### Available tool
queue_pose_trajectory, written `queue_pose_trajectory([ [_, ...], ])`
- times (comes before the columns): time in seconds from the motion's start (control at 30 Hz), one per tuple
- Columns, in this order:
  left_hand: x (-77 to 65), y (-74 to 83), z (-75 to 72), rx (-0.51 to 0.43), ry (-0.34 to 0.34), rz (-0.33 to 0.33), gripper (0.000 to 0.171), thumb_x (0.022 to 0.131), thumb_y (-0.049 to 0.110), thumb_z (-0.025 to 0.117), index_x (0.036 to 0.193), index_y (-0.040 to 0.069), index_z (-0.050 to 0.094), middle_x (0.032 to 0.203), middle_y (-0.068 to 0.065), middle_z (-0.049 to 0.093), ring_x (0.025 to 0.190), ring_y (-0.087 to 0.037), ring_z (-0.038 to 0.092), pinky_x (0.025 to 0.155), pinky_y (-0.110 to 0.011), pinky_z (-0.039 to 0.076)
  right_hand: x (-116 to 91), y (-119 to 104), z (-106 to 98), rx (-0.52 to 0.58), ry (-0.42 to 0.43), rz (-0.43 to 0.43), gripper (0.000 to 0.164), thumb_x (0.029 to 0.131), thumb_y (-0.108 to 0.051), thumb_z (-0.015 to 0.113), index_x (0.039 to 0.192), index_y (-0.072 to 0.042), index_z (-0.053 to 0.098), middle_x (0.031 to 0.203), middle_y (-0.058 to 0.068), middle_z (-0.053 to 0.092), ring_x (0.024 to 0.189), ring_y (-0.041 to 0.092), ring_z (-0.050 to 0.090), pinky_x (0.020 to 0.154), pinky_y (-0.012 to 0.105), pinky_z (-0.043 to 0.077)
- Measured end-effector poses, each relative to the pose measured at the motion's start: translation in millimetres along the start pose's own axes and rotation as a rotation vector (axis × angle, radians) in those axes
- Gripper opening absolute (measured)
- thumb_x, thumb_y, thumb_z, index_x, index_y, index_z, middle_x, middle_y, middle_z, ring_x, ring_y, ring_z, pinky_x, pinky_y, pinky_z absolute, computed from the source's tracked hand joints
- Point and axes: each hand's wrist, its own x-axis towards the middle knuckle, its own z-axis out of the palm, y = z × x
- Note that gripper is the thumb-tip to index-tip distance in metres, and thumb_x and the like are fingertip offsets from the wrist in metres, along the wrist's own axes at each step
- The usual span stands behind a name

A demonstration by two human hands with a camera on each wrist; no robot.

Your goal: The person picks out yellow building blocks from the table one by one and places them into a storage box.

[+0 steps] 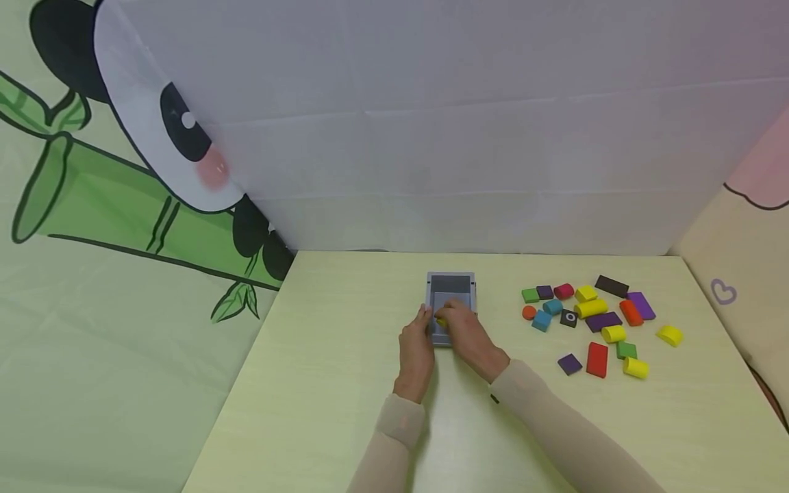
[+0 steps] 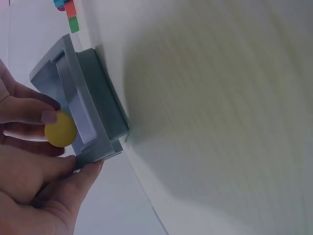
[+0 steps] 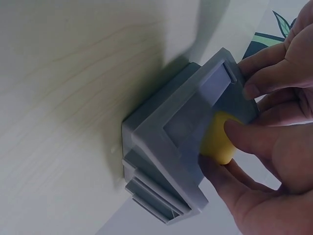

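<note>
A grey plastic box (image 1: 473, 289) with a recessed, open top stands on the table in front of me. My left hand (image 1: 416, 355) holds its left side, thumb and fingers pinching the rim near one corner in the left wrist view. Between the thumb and fingers of my right hand (image 1: 473, 338) is a yellow cylinder block (image 3: 218, 139), held over the recess of the box. Its round end face (image 2: 60, 129) shows in the left wrist view. Whether the block touches the floor of the box, I cannot tell.
Several loose coloured blocks lie to the right on the table (image 1: 320, 383), among them a red block (image 1: 596, 360), a purple block (image 1: 570, 364), a black block (image 1: 612, 285) and a yellow block (image 1: 670, 335). A cloth backdrop (image 1: 468, 164) hangs behind the table's far edge.
</note>
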Motion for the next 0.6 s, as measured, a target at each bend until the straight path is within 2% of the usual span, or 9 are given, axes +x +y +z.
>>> queue_pose_trajectory([
  [0.4,-0.4,-0.4,2.0,0.016,0.023,0.014,0.043,0.092,-0.019,0.064,0.133,-0.004,0.07,0.139,-0.021,0.066,0.114,-0.041,0.071,0.09,-0.046,0.063,2.8,-0.2,4.0,-0.059,-0.062,0.015,0.027,0.095,0.017,0.056,0.111,0.008,0.077,0.102,0.018,0.073,0.097,0.031,0.068,0.085,0.046,0.06],
  [0.6,-0.2,-1.3,1.6,0.043,0.041,0.05,0.044,0.09,-0.02,0.066,0.131,-0.005,0.071,0.136,-0.022,0.068,0.109,-0.042,0.073,0.087,-0.046,0.064,6.1,1.4,5.9,-0.068,-0.103,0.035,0.027,0.097,0.014,0.058,0.113,0.005,0.078,0.102,0.017,0.074,0.099,0.031,0.069,0.087,0.045,0.061],
])
